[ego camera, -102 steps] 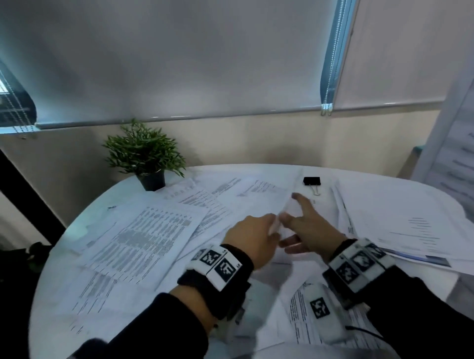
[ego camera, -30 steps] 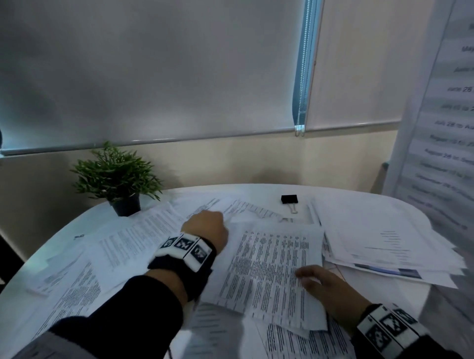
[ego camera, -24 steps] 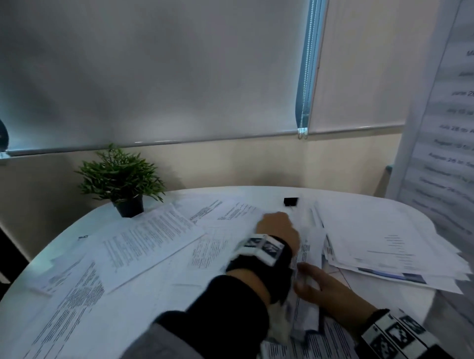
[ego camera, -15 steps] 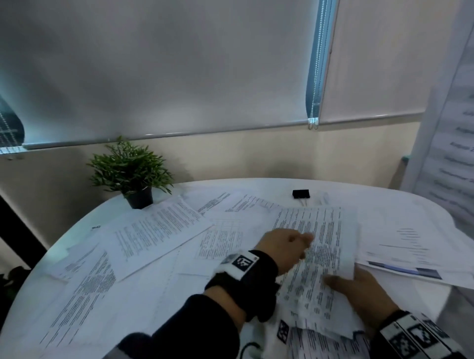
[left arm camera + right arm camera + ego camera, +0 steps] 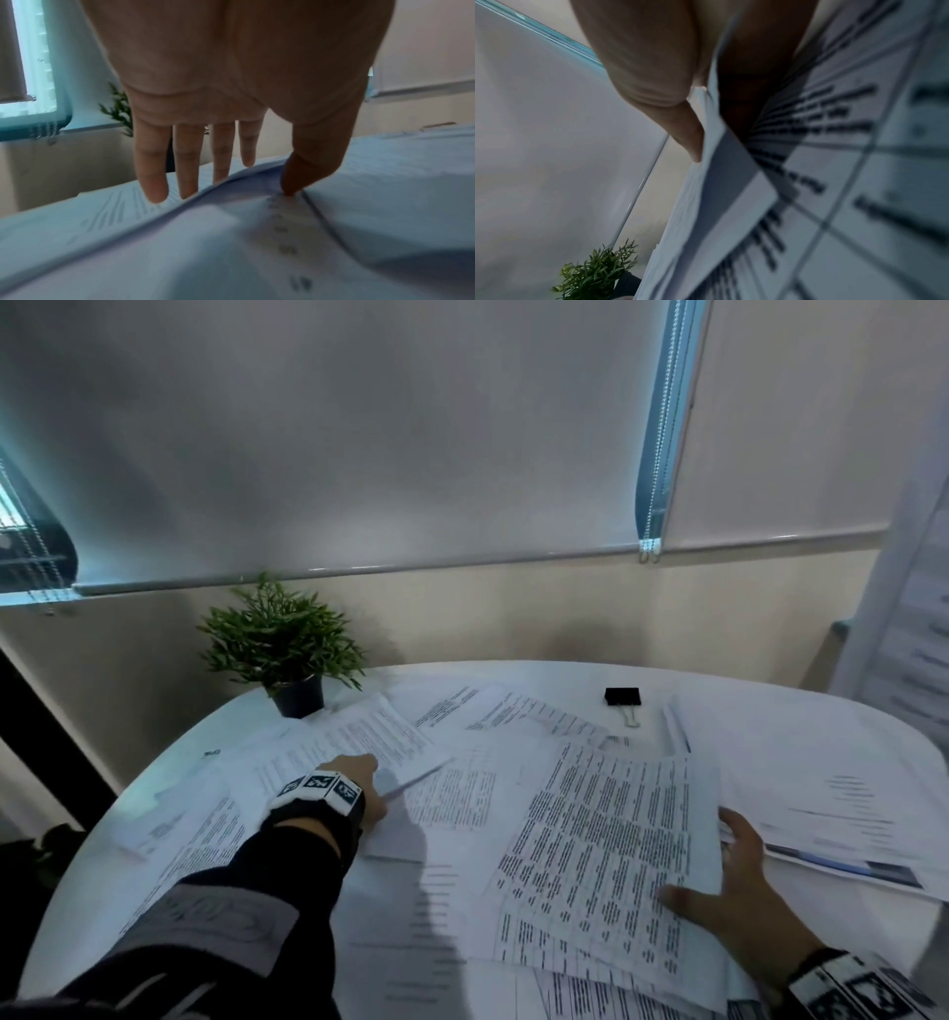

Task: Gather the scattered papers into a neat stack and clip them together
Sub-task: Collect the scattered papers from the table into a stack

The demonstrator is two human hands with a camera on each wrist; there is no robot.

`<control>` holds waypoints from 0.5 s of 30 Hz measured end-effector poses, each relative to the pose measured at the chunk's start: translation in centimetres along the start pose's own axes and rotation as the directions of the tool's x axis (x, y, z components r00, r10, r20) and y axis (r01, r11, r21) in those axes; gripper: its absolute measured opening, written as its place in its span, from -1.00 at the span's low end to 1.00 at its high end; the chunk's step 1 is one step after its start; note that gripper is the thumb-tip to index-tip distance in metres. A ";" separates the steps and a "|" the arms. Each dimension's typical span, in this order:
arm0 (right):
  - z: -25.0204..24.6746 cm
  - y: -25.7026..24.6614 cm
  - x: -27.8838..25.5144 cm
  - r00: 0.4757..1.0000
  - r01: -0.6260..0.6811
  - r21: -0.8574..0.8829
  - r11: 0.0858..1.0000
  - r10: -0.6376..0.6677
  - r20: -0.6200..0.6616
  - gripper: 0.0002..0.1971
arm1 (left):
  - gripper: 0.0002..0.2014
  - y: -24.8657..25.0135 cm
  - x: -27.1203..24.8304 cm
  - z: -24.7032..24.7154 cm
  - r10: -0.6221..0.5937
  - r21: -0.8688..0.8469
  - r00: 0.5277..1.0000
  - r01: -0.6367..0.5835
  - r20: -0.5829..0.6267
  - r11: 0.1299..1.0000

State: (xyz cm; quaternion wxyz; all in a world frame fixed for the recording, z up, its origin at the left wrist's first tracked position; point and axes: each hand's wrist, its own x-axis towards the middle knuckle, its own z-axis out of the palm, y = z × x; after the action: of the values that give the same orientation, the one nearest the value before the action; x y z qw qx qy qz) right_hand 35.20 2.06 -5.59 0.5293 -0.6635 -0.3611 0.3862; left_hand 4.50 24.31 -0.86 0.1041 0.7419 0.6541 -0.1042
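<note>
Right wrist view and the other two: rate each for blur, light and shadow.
Right wrist view: close printed sheets smear badly, the small green potted plant stays sharper. Left wrist view: the near white paper is soft and blue-tinted, the left hand fairly clear. Head view: dim, cool light; an arm shadow falls across the papers on the round white table; straight lines bow at the edges.

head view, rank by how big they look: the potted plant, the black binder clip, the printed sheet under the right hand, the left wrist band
1. printed sheet, by far the largest
2. potted plant
3. left wrist band
4. black binder clip, smallest

The sheet lies nearer the camera, which inflates it.
</note>
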 end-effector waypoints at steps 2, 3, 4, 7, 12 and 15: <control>0.0 0.0 -0.2 1.000 -0.007 0.007 1.000 0.007 0.005 0.02 | -0.63 0.6 -0.6 -0.1 0.061 0.068 0.994 -0.055 -0.088 0.996; 0.0 0.1 -0.2 1.000 -0.019 0.001 1.000 0.019 -0.011 0.02 | -0.68 1.2 -1.1 -0.3 0.080 0.110 0.989 -0.067 -0.125 0.992; -0.1 0.2 -0.3 1.000 -0.018 0.004 1.000 0.018 -0.018 0.00 | -0.72 1.8 -1.7 -0.6 0.104 0.142 0.981 -0.081 -0.164 0.987; -0.4 0.2 -0.4 1.000 -0.006 -0.042 0.999 0.007 0.013 -0.23 | -0.75 4.2 -3.6 -2.4 0.168 0.096 0.962 -0.150 -0.216 0.984; -0.1 0.3 -0.7 0.995 0.025 -0.213 0.977 -0.004 0.097 -0.75 | -0.71 9.9 -8.4 -4.0 0.329 -0.099 0.885 -0.379 -0.328 0.920; 0.5 -0.7 -1.1 0.997 0.017 -0.110 0.994 -0.008 0.081 -0.81 | -0.70 15.2 -11.3 -2.1 0.430 -0.248 0.873 -0.480 -0.231 0.841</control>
State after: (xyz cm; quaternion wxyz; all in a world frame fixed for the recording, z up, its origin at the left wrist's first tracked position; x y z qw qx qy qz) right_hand 34.26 1.43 -4.86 0.4792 -0.6734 -0.4070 0.3889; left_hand 18.23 12.36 4.72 0.1816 0.8579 0.4731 0.0852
